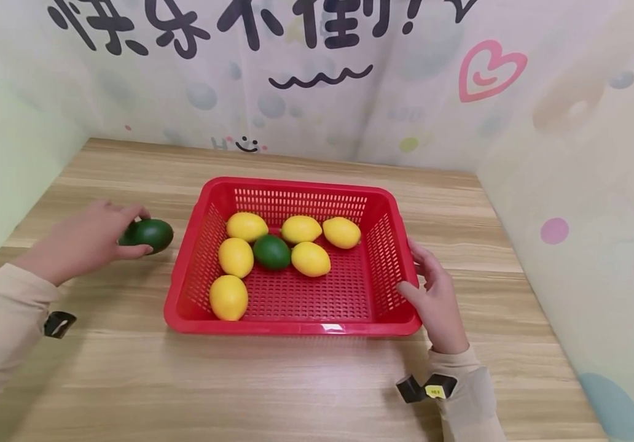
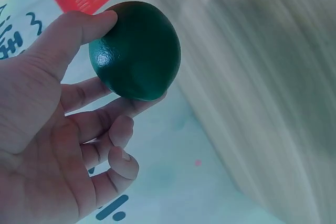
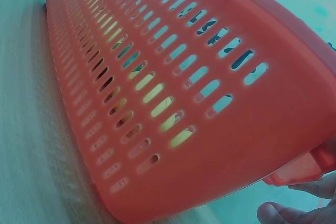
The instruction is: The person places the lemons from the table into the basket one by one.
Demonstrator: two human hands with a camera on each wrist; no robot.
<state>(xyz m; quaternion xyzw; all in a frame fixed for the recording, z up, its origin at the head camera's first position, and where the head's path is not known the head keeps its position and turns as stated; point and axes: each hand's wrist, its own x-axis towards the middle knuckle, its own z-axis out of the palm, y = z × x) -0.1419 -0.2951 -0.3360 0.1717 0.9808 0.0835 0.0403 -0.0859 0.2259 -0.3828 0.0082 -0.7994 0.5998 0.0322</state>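
Note:
Thumb and fingers of my left hand (image 1: 87,236) pinch a smooth, dark green, lemon-shaped fruit (image 1: 153,235) just left of the basket. In the left wrist view, the thumb is on one side of the green fruit (image 2: 137,51), with fingers beneath it and the others loosely curled. At the right end of the red plastic basket (image 1: 295,328), my right hand (image 1: 435,301) grips the rim, thumb toward the inside. Inside lie several yellow lemons (image 1: 228,298) and another dark green fruit (image 1: 272,252). The right wrist view shows the slotted basket wall (image 3: 210,150) and only some fingertips (image 3: 270,212).
The basket stands on a wood-grain table (image 1: 273,387). A printed backdrop (image 1: 317,116) with dark lettering rises behind the table, and pale walls close off both sides. Small black devices (image 1: 427,388) are strapped at the wrists.

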